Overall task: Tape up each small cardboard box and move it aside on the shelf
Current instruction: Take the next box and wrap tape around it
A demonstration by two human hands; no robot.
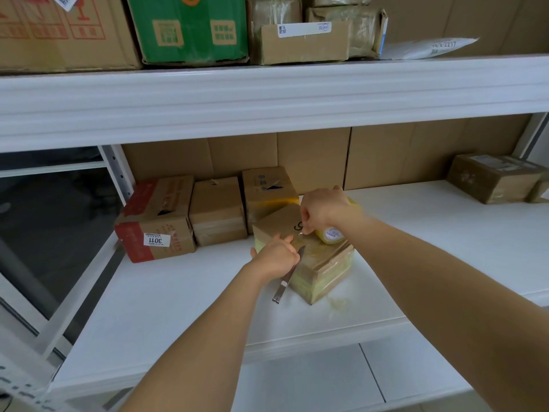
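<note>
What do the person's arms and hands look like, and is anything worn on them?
Both forearms are bare as far as the view shows: no sleeves, gloves, watch or bracelet appear. The left hand and the right hand show no rings on the parts that are visible.

Matt brown cardboard box (285, 224) (glossy clear tape (323, 263) over it); smooth white shelf (178, 292).

your right hand (322, 208) hides most of the tape roll (331, 234); the knife (286, 279) blade tip is unclear under your left hand (277, 257).
</note>
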